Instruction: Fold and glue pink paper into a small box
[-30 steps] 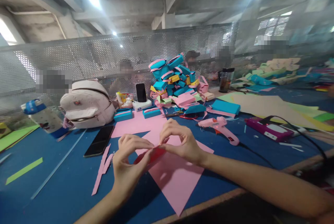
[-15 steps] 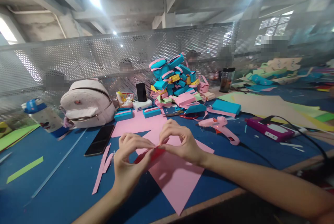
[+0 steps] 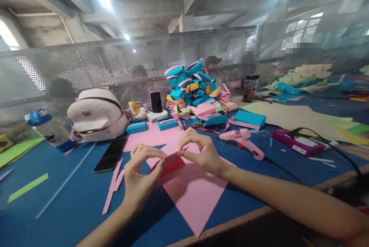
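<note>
A folded piece of red-pink paper (image 3: pixel 172 166) is held up between both hands, above a large pink paper sheet (image 3: pixel 198 197). My left hand (image 3: pixel 143 168) pinches its left end between thumb and fingers. At the other end, my right hand (image 3: pixel 200 151) pinches the upper edge near a pointed corner. The paper's face toward me looks bright red in its lower part. Just left of my left hand lie torn pink paper strips (image 3: pixel 111 191) and a black phone (image 3: pixel 110 155). A pink glue gun (image 3: pixel 243 141) rests to the right of my right hand.
At the back rises a heap of blue, pink and yellow paper pieces (image 3: pixel 198 89). Left of it are a white backpack (image 3: pixel 96 116) and a bottle (image 3: pixel 52 131). A purple device (image 3: pixel 298 143) with a black cable lies right. A perforated metal screen (image 3: pixel 112 64) runs behind the table.
My hands have moved apart, the left one left and slightly down, the right one slightly right. More of the red paper shows between them.
</note>
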